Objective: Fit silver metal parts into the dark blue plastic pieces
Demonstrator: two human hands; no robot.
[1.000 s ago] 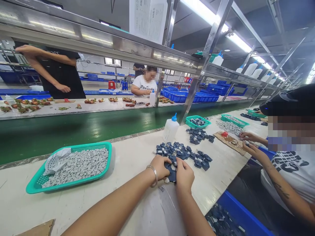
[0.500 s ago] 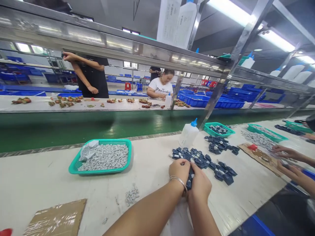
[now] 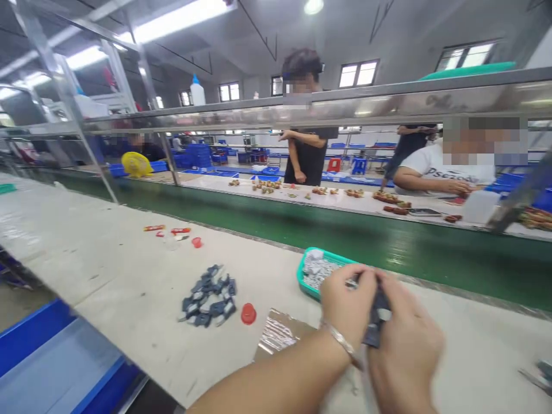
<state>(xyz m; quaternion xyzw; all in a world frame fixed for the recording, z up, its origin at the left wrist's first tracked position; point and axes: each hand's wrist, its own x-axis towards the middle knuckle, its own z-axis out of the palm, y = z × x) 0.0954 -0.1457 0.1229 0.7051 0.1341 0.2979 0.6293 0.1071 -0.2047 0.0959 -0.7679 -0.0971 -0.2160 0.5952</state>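
Both hands meet in front of the basket, holding a dark navy piece point(image 3: 374, 332) with a whitish spot on it; what exactly it is I cannot make out. My left hand point(image 3: 347, 302), with a silver bangle at its wrist, pinches at the upper end. Wrapped along the other side is my right hand point(image 3: 409, 339), a little blurred. Partly hidden behind my left hand stands a green basket point(image 3: 301, 276) of small grey-white bits. Left of the hands lies a cardboard piece point(image 3: 280, 332) covered in shiny tape. Farther left is a cluster of similar navy pieces point(image 3: 209, 299).
A red cap point(image 3: 248, 314) lies beside the navy cluster, and another red cap point(image 3: 197, 242) farther back near red wrappers point(image 3: 180, 230). Metal posts point(image 3: 97, 167) carry a shelf point(image 3: 241, 109) above. Across the green strip, people work at another bench. Blue bins point(image 3: 64, 368) stand lower left.
The view has swung left. My hands, still together on a navy piece, have moved from beside the large navy pile to in front of the green basket.
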